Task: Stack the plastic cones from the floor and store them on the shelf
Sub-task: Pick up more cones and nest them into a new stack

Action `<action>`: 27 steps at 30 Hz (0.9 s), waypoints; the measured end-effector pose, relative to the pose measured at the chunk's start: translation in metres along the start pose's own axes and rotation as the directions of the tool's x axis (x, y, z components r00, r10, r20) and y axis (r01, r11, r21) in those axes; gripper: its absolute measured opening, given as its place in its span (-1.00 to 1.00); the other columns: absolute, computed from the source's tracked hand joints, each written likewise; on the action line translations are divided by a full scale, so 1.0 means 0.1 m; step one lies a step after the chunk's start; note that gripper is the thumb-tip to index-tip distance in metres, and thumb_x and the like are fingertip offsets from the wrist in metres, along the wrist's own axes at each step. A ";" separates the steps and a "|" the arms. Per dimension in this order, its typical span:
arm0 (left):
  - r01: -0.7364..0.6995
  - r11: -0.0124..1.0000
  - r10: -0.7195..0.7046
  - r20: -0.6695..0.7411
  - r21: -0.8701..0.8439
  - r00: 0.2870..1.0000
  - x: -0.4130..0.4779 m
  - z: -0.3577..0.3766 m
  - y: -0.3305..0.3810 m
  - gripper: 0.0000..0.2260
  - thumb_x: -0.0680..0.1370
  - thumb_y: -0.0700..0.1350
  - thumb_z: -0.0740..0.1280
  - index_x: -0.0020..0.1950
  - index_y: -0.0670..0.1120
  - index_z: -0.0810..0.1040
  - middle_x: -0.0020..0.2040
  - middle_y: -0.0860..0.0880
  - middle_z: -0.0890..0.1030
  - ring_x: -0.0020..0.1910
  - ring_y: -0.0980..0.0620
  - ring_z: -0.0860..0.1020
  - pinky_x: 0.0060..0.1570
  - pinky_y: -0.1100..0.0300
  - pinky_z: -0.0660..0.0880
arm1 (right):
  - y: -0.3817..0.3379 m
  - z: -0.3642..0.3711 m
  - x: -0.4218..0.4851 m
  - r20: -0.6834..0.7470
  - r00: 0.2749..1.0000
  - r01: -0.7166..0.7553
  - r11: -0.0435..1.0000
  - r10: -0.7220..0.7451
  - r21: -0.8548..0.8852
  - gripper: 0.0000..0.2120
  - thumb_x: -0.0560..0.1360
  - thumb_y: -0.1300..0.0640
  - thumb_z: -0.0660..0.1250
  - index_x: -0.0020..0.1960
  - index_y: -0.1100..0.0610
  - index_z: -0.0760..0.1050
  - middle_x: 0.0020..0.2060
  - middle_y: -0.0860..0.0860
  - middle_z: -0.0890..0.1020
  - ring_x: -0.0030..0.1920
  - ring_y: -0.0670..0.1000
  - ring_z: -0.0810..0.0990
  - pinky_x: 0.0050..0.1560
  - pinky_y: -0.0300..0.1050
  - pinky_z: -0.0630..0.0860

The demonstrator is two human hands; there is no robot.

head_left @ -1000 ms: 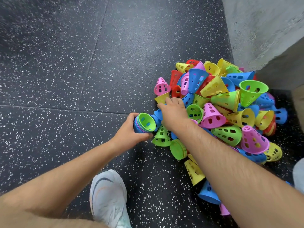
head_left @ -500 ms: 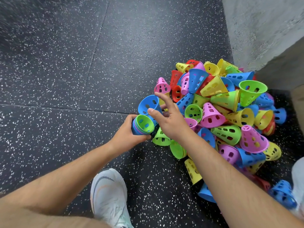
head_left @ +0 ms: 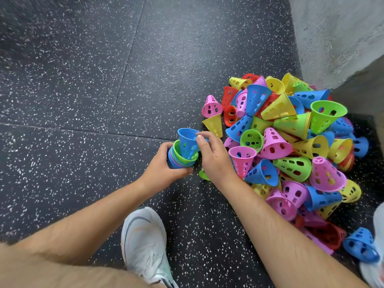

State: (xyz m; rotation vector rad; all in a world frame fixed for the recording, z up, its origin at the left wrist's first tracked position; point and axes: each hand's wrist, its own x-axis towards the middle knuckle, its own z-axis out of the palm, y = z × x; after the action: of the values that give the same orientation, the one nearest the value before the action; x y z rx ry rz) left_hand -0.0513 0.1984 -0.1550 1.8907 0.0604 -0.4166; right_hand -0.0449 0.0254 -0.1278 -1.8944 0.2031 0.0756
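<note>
My left hand (head_left: 164, 171) grips a short stack of nested cones (head_left: 178, 160), its open end facing up and right, with a green cone outermost. My right hand (head_left: 214, 156) holds a blue perforated cone (head_left: 187, 142) by its rim, its narrow end pushed into the stack's mouth. To the right lies a big heap of loose cones (head_left: 291, 146) in pink, yellow, green, blue and red, piled on the dark speckled floor. No shelf is in view.
A grey concrete wall (head_left: 336, 38) rises behind the heap at the upper right. My white shoe (head_left: 145, 244) stands on the floor below my hands, and a second shoe (head_left: 377, 246) shows at the right edge. A stray blue cone (head_left: 360, 247) lies beside it.
My right hand picked a blue cone out of the heap and brought it left into the mouth of the stack in my left hand. Several cones in the heap shifted.
</note>
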 end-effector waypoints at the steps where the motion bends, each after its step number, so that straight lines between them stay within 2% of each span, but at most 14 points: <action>1: 0.007 1.000 -0.007 -0.004 0.010 1.000 0.00 -0.02 -0.01 -0.42 0.35 -0.15 0.66 0.23 0.08 0.44 0.09 0.15 0.62 0.04 0.22 0.60 0.05 0.34 0.50 | 0.00 -0.01 0.02 0.006 1.000 0.017 0.999 -0.017 -0.036 -0.72 0.61 -0.07 0.18 0.08 0.06 0.57 0.02 -0.05 0.61 0.07 -0.14 0.54 0.11 -0.17 0.46; 3: 0.016 1.000 -0.016 -0.014 0.015 1.000 0.01 -0.04 -0.02 -0.42 0.35 -0.15 0.66 0.24 0.06 0.43 0.09 0.16 0.62 0.03 0.26 0.59 0.04 0.37 0.48 | 0.03 -0.02 0.06 0.064 0.997 0.056 0.989 -0.048 -0.135 -0.70 0.61 -0.07 0.17 0.02 0.08 0.60 -0.04 -0.07 0.64 0.05 -0.08 0.56 0.13 -0.05 0.48; 6: 0.023 1.000 -0.023 -0.025 0.007 0.999 0.02 -0.07 -0.02 -0.43 0.37 -0.19 0.64 0.26 0.01 0.44 0.11 0.12 0.62 0.00 0.29 0.58 -0.02 0.45 0.45 | 0.10 0.00 0.07 0.155 0.985 0.114 0.960 -0.076 -0.256 -0.72 0.59 -0.07 0.19 0.13 0.00 0.60 0.07 -0.15 0.64 0.14 -0.07 0.55 0.20 -0.04 0.48; 9: 0.028 1.000 -0.028 -0.026 0.006 0.999 0.04 -0.09 -0.03 -0.44 0.38 -0.19 0.64 0.26 -0.02 0.44 0.11 0.09 0.62 -0.03 0.31 0.57 -0.06 0.47 0.44 | 0.16 0.02 0.14 0.106 0.987 0.152 0.926 -0.123 -0.345 -0.75 0.61 0.09 0.25 0.24 0.07 0.56 0.15 -0.05 0.61 0.19 0.00 0.54 0.26 0.01 0.45; 12: 0.041 0.999 -0.041 -0.017 0.011 0.999 0.06 -0.10 -0.02 -0.44 0.38 -0.16 0.64 0.26 0.02 0.44 0.11 0.11 0.62 -0.02 0.31 0.57 -0.07 0.50 0.42 | 0.21 0.06 0.33 0.174 0.978 0.194 0.783 -0.111 -0.590 -0.59 0.57 0.22 0.27 0.41 0.06 0.45 0.32 0.07 0.47 0.29 0.14 0.41 0.35 0.08 0.37; 15: 0.055 0.998 -0.055 -0.003 0.010 0.998 0.07 -0.13 -0.02 -0.45 0.38 -0.14 0.63 0.26 0.03 0.44 0.11 0.10 0.62 -0.03 0.28 0.58 -0.08 0.47 0.45 | 0.19 0.09 0.51 0.361 0.933 0.300 0.586 -0.014 -0.753 -0.42 0.49 0.31 0.29 0.46 -0.05 0.39 0.50 0.09 0.25 0.38 0.19 0.29 0.37 0.11 0.36; 18: 0.064 0.998 -0.064 -0.004 0.007 0.998 0.07 -0.17 -0.03 -0.44 0.38 -0.15 0.63 0.27 0.01 0.43 0.10 0.11 0.62 -0.03 0.29 0.58 -0.06 0.44 0.46 | 0.17 0.10 0.60 0.433 0.901 0.368 0.487 0.024 -0.792 -0.52 0.47 0.37 0.28 0.34 0.05 0.48 0.51 0.06 0.22 0.37 0.18 0.31 0.26 0.08 0.45; 22: 0.076 0.997 -0.075 -0.028 0.028 0.997 0.06 -0.20 -0.07 -0.44 0.38 -0.14 0.64 0.26 0.02 0.44 0.12 0.13 0.61 -0.03 0.36 0.55 -0.07 0.53 0.39 | 0.18 0.06 0.68 0.320 0.938 0.341 0.494 -0.130 -0.800 -0.82 0.52 0.32 0.31 0.11 0.20 0.55 0.37 0.11 0.37 0.21 0.21 0.43 -0.05 0.02 0.49; 24: 0.079 0.996 -0.078 -0.034 0.029 0.996 0.07 -0.21 -0.08 -0.44 0.38 -0.14 0.64 0.26 0.02 0.44 0.13 0.11 0.62 -0.02 0.35 0.55 -0.05 0.53 0.39 | 0.13 0.01 0.69 0.221 0.949 0.314 0.592 -0.227 -0.742 -0.90 0.56 0.22 0.32 0.04 0.21 0.57 0.19 0.14 0.49 0.10 0.23 0.48 -0.08 0.05 0.50; 27: 0.082 0.996 -0.081 -0.033 0.030 0.996 0.09 -0.21 -0.08 -0.44 0.38 -0.14 0.64 0.25 0.03 0.44 0.13 0.11 0.62 -0.03 0.35 0.56 -0.08 0.54 0.39 | -0.04 -0.07 0.62 0.059 0.940 0.313 0.779 -0.336 -0.543 -0.87 0.58 0.19 0.31 0.03 0.20 0.61 -0.01 0.13 0.58 0.00 0.21 0.54 -0.06 0.09 0.51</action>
State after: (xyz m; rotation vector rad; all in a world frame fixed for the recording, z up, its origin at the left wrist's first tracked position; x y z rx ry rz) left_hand -0.0393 0.2189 -0.1589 1.9310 0.1533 -0.4450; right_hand 0.0160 0.0134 -0.1310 -2.4822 -0.1445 -0.1603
